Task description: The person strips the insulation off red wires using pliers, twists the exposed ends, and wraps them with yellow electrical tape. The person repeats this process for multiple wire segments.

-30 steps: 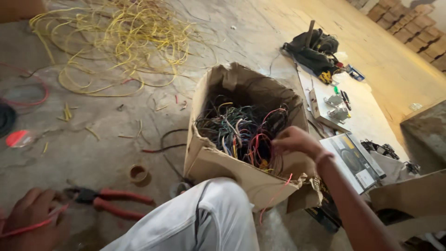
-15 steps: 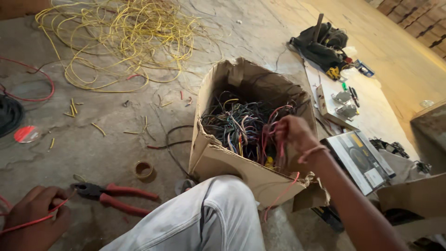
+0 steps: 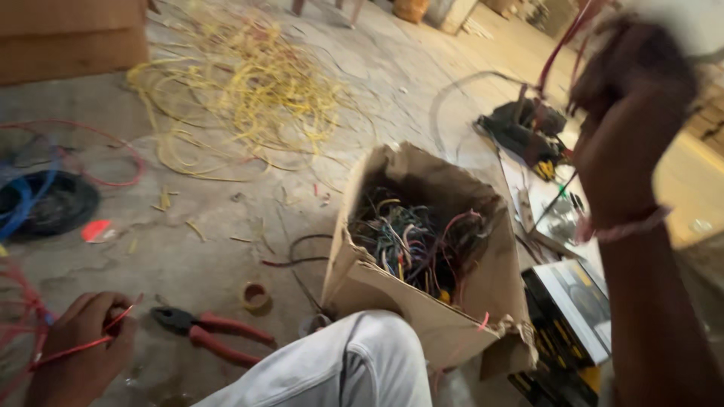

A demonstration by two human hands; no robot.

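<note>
R hand (image 3: 630,113) out of cardboard box (image 3: 422,256), now raised high near camera, gripping red wires (image 3: 562,45) pulled up from box.

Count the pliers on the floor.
1: red-handled pliers on the concrete, just right of the left hand, near the knee. More tools may be hidden in the dark pile beyond the cardboard box.

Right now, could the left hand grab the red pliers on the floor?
Probably yes. The left hand rests on the floor just beside the red-handled pliers, with bare floor between them. But its fingers already pinch a thin red wire, so it might have to let that go first.
</note>
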